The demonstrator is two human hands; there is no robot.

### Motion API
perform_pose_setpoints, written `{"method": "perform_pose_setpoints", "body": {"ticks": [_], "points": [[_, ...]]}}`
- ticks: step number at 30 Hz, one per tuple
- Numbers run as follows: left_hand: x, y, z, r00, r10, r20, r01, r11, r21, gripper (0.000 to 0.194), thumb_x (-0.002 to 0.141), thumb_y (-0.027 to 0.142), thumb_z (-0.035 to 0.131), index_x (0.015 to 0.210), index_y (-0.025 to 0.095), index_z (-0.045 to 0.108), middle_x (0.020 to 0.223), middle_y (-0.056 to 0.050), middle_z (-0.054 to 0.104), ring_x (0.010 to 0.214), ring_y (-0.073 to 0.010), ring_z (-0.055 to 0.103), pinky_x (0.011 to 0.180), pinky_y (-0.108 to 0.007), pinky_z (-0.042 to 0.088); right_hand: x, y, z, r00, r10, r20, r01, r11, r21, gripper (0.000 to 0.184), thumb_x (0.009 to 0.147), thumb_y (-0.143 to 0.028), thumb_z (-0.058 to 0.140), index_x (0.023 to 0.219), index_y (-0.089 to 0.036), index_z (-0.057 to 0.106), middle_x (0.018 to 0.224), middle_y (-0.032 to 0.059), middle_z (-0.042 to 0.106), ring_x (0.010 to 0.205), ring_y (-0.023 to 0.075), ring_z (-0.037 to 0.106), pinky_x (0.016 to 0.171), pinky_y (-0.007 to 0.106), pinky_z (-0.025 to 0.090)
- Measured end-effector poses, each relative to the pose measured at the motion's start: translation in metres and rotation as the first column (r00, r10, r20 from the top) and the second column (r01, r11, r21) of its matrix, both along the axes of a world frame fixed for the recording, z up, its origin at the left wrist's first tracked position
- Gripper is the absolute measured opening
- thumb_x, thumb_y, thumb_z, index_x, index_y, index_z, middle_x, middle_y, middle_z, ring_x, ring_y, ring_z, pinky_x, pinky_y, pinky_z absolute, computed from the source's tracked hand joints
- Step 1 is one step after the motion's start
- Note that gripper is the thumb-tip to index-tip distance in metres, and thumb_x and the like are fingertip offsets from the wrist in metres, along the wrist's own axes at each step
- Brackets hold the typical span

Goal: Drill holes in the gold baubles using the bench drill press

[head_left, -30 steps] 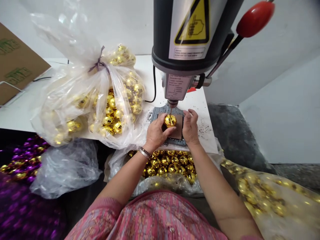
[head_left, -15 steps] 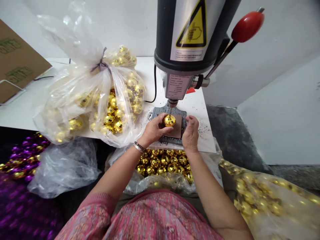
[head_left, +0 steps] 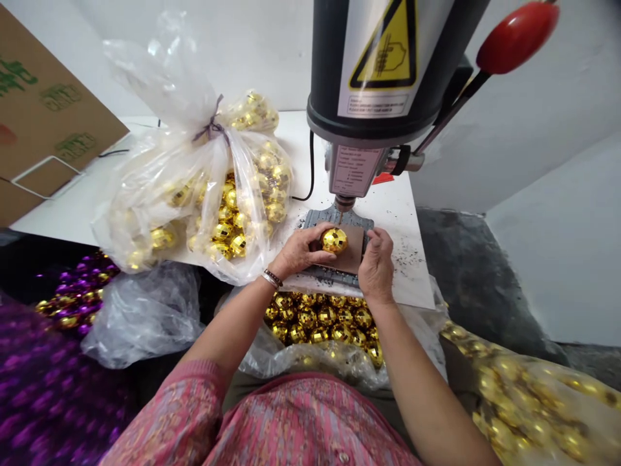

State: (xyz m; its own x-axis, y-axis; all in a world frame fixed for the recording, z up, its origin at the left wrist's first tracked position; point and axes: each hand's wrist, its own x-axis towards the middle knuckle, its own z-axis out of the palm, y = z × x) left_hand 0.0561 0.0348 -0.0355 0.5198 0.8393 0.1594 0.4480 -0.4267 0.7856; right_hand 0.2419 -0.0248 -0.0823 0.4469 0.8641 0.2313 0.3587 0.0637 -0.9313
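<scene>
My left hand (head_left: 298, 254) grips a gold faceted ball (head_left: 334, 240) and holds it on a brown pad (head_left: 353, 256) under the bit of a bench drill press (head_left: 388, 71). My right hand (head_left: 376, 267) is curled on the pad's right edge, its fingers bent over the grey base plate (head_left: 317, 217). The thin drill bit hangs just above the ball. A bracelet sits on my left wrist.
A tied clear bag of gold balls (head_left: 208, 194) lies left of the press on the white table (head_left: 412, 259). An open bag of gold balls (head_left: 320, 323) sits in my lap. Another bag (head_left: 524, 401) is at right. Purple beads (head_left: 72, 298) and a cardboard box (head_left: 43, 123) are left. The red lever knob (head_left: 517, 35) is upper right.
My head has shifted, so everything sits a little to the right in view. The left hand still holds the ball under the bit; the right hand has curled down onto the pad's edge.
</scene>
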Motion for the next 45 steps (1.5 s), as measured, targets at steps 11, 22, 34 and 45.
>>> {"method": "perform_pose_setpoints", "body": {"ticks": [11, 22, 34, 45], "points": [[0.006, -0.017, 0.000, 0.994, 0.074, 0.076, -0.070, 0.996, -0.054, 0.057, 0.079, 0.036, 0.076, 0.131, 0.016, 0.066, 0.099, -0.004, 0.073, 0.087, -0.0190, 0.064, 0.081, -0.028, 0.051, 0.007, -0.005, -0.001, 1.000, 0.013, 0.019, -0.012, 0.999, -0.050, 0.087, 0.091, -0.086, 0.021, 0.140, -0.017, 0.045, 0.137, 0.0185, 0.059, 0.125, 0.0217, 0.060, 0.108, 0.038, 0.050], [0.007, -0.006, -0.011, 0.952, 0.214, 0.220, -0.151, 0.951, -0.270, 0.062, 0.078, 0.043, 0.076, 0.131, 0.014, 0.064, 0.104, -0.005, 0.073, 0.087, -0.0171, 0.064, 0.080, -0.027, 0.053, 0.006, -0.004, -0.005, 0.999, 0.020, 0.043, -0.020, 1.000, -0.010, 0.079, 0.097, -0.076, 0.031, 0.139, -0.013, 0.050, 0.137, 0.0159, 0.057, 0.124, 0.0193, 0.058, 0.110, 0.043, 0.051], [0.006, -0.002, 0.012, 0.974, 0.161, 0.157, -0.105, 0.943, -0.316, 0.039, 0.086, 0.042, 0.065, 0.115, 0.017, 0.072, 0.076, 0.002, 0.064, 0.065, -0.0118, 0.052, 0.062, -0.022, 0.043, 0.004, -0.001, -0.006, 1.000, -0.004, -0.019, 0.005, 1.000, 0.021, 0.067, 0.100, -0.066, 0.040, 0.138, -0.013, 0.053, 0.132, 0.0135, 0.059, 0.122, 0.0183, 0.059, 0.110, 0.043, 0.053], [0.000, -0.001, 0.010, 0.989, 0.088, 0.119, -0.059, 0.972, -0.226, 0.050, 0.088, 0.045, 0.065, 0.128, 0.016, 0.068, 0.090, -0.001, 0.070, 0.077, -0.0150, 0.061, 0.075, -0.025, 0.051, 0.001, 0.001, -0.005, 0.999, -0.017, -0.042, 0.018, 0.999, 0.028, 0.060, 0.100, -0.061, 0.047, 0.136, -0.014, 0.055, 0.132, 0.0128, 0.059, 0.121, 0.0179, 0.059, 0.109, 0.042, 0.054]]}}
